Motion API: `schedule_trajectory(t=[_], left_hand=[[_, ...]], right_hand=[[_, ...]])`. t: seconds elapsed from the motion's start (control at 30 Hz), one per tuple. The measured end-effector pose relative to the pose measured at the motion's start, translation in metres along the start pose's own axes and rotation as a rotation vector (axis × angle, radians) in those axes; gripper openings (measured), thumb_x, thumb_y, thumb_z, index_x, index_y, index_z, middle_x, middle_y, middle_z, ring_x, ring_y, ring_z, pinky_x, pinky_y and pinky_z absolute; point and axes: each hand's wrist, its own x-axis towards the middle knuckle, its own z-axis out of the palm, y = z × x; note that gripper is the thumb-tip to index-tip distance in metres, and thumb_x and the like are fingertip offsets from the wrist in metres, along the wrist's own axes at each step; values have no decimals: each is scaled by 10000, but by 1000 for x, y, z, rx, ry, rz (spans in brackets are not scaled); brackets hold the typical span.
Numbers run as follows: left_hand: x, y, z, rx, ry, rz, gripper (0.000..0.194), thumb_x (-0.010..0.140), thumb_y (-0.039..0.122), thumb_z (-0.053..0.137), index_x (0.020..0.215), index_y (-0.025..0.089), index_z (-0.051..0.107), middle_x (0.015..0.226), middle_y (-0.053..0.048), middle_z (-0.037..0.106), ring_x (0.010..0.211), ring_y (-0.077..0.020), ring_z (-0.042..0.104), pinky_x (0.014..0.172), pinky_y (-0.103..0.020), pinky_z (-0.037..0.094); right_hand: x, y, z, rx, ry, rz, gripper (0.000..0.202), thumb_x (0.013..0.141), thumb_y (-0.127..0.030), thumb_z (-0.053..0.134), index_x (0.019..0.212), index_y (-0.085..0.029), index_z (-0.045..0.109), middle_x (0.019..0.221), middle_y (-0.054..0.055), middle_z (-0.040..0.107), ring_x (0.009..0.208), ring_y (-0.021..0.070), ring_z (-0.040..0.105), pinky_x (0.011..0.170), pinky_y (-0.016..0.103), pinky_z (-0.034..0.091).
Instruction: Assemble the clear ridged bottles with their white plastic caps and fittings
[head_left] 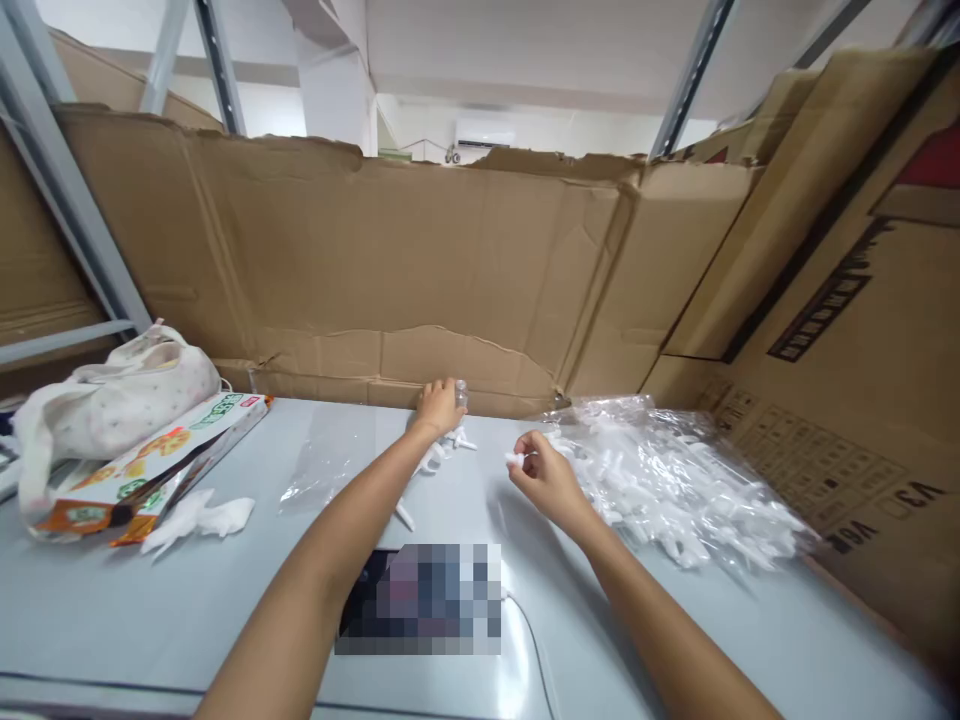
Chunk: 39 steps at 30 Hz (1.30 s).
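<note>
My left hand [439, 407] is stretched out to the back of the table, its fingers curled against a small clear cylindrical piece [460, 392] by the cardboard. Part of that piece is hidden by the hand. Several white plastic pieces [461, 440] lie just below this hand, and another thin white piece [405, 515] sits nearer me. Between thumb and fingertips, my right hand [551, 478] pinches a small white plastic piece [514, 459] above the table. Right beside that hand is a large clear bag [660, 480] full of white plastic parts.
A flat clear bag [322, 455] lies left of my left forearm. In front of me is a blurred-out device [420, 600] with a white cable [536, 640]. Farther left are a snack box [165, 455], crumpled tissue [199, 517] and a cloth bag [135, 390]. Cardboard walls [420, 250] enclose the table.
</note>
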Motion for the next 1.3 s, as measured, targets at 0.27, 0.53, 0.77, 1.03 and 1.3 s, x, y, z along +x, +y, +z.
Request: schedule_trajectory(t=[0.27,0.53,0.77,1.03,1.3], left_hand=[[-46,20,-45,-62,80,195,453,778,248,546,1210,250,410,1113,-54,529,1025,-206,534,914,-289,400],[-145,20,-93,80,-35,472,484,754,297,520,1237,296,485,1002,-43,491,755,-175,542,722,-306,456],[-172,5,-103,-200,-168,459,543,727,293,571,1263,281,486,1073,-41,564,865,-194,575,784,-308,469],[-165,-8,-108,-546,-340,309,458,691,257,640,1147,234,606,1111,-29,641,978,-198,589,890,-331,453],[-160,-12,-100,-924,-585,250,368,757,327,650,1091,175,629,1093,-72,659,996,-209,601,883,-345,453]], right_hand=[[0,-5,-4,188,-11,43,199,857,-330,438,1000,-218,520,934,65,621,754,183,666,676,337,527],[-14,-40,1,571,-54,-46,245,860,-477,507,859,-234,475,908,54,652,690,151,582,677,326,503],[-26,-48,9,665,-175,-71,143,802,-360,650,847,-232,603,807,0,591,607,100,516,556,237,462],[-29,-46,7,689,-331,-71,167,811,-315,646,946,-222,617,872,43,663,760,165,653,714,339,562],[-32,-49,-1,474,-258,-218,167,829,-294,624,974,-233,679,826,55,669,719,179,666,638,330,553]])
